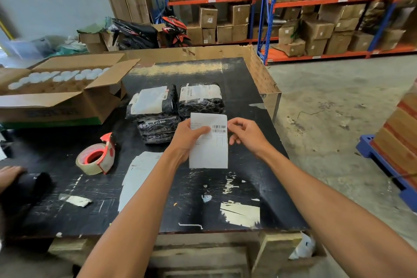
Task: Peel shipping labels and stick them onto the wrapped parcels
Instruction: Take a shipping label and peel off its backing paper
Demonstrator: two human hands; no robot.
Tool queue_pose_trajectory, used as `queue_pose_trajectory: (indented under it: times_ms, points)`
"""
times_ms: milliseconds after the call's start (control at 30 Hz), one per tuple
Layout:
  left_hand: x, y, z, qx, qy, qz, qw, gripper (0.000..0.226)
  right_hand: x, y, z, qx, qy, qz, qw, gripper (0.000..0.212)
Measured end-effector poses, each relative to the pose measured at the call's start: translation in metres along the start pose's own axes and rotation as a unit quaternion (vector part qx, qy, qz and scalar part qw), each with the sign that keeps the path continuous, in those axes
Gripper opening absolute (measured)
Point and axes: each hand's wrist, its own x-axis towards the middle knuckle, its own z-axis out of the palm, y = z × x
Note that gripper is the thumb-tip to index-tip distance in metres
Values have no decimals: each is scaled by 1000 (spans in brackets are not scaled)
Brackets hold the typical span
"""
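Holding a shipping label (208, 142) up above the black table (243, 88), the left hand (189, 137) pinches its left side under the thumb while the right hand (244, 134) pinches its right edge. Just beyond lie three black-wrapped parcels (158, 128), two already labelled. Peeled carelessly, the sticky face could fold onto itself or land creased.

Two bare forearms enter from six o'clock, no sleeves visible anywhere along them. The left hand (189, 140) and the right hand (246, 135) wear no gloves, rings or bands. Neither wrist carries a watch. Fingernails appear short and unpainted. Nothing more of the person shows.
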Motion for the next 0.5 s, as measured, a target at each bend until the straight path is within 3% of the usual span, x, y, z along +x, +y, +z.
queue_pose_trajectory:
  times_ms: [300,500]
  points:
    - [2,-1,-11,-5,-8,-4,1000,22,2,3,9,-28,10,-15,999,15]
    - [3,-2,-15,-30,-9,-19,999,24,3,0,12,30,4,-10,999,15]
